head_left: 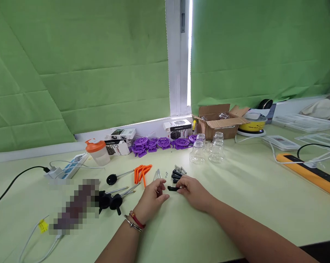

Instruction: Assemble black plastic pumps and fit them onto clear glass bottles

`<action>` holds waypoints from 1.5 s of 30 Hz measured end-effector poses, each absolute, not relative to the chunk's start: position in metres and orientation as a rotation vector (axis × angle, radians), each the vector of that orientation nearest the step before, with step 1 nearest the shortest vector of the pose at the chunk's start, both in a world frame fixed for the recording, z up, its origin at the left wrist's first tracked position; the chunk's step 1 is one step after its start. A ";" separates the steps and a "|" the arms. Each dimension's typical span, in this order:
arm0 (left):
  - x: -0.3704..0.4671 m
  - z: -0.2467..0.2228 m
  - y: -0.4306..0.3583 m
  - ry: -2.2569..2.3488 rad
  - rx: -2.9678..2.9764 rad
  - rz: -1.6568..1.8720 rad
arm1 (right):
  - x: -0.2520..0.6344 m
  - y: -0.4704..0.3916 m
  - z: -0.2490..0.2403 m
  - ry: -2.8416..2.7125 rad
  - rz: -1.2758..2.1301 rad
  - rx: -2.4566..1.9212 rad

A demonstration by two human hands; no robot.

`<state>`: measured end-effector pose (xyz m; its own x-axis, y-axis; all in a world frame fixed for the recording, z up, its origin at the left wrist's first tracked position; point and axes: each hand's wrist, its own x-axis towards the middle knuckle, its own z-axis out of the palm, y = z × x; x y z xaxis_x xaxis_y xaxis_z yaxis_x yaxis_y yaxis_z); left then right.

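Note:
My right hand (194, 191) pinches a small black tube-like part (172, 188), held level with one end pointing left. My left hand (152, 199) is just left of that end, its thumb and curled fingers apart with nothing visible between them. Right behind my right hand lie more black tube parts (176, 177) and several metal springs (180, 168). Thin metal rods (157, 174), partly hidden by my left hand, and tiny clear pieces (166, 174) lie between the hands. Orange hook-shaped pieces (139, 173) rest farther left, near black cup-shaped parts (116, 201) with metal rods.
Purple plastic pieces (163, 143) line the back, between small boxes (177, 128). Clear glass jars (216, 148) stand before an open cardboard box (219, 128). An orange-lidded cup (98, 151), a white power strip (74, 166) and a pixelated object (77, 208) are left; an orange power strip (310, 175) is right.

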<state>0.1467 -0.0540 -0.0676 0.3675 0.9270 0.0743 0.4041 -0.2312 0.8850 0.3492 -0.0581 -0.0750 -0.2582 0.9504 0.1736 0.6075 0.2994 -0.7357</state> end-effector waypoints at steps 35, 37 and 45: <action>0.145 -0.066 -0.049 1.205 1.767 0.828 | 0.377 -0.013 -0.086 -1.891 0.460 -1.553; 0.145 -0.067 -0.048 1.212 1.768 0.819 | 0.377 0.001 -0.082 -1.923 0.438 -1.561; 0.146 -0.057 -0.051 1.229 1.792 0.794 | 0.364 0.053 -0.077 -2.116 0.423 -1.499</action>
